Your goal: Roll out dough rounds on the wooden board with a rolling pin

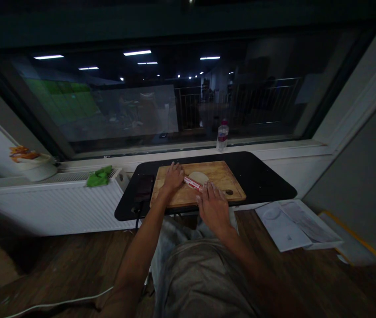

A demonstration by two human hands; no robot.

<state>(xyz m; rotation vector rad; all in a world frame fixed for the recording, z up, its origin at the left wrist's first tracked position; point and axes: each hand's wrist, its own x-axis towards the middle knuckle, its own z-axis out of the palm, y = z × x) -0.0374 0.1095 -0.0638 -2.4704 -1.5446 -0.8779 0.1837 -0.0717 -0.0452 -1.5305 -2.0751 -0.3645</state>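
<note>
A rolling pin point(193, 183) with a red-and-white printed wrap lies slantwise over the wooden cutting board point(208, 167). My left hand point(174, 177) is closed over its far left end, fingers pointing forward. Over its near right end, my right hand point(213, 203) is closed with the fingers bent; both ends of the pin are hidden under the hands. Just beyond the pin, a flat round piece of dough point(198, 177) rests on the board. Whether the pin touches the dough's near edge I cannot tell.
The board lies on a black table point(264, 181) by the window. A dark phone-like object point(144, 187) is left of the board. A water bottle point(222, 136) stands on the sill. A green cloth point(99, 176) lies on the radiator point(58, 207). A white box point(294, 225) sits at right.
</note>
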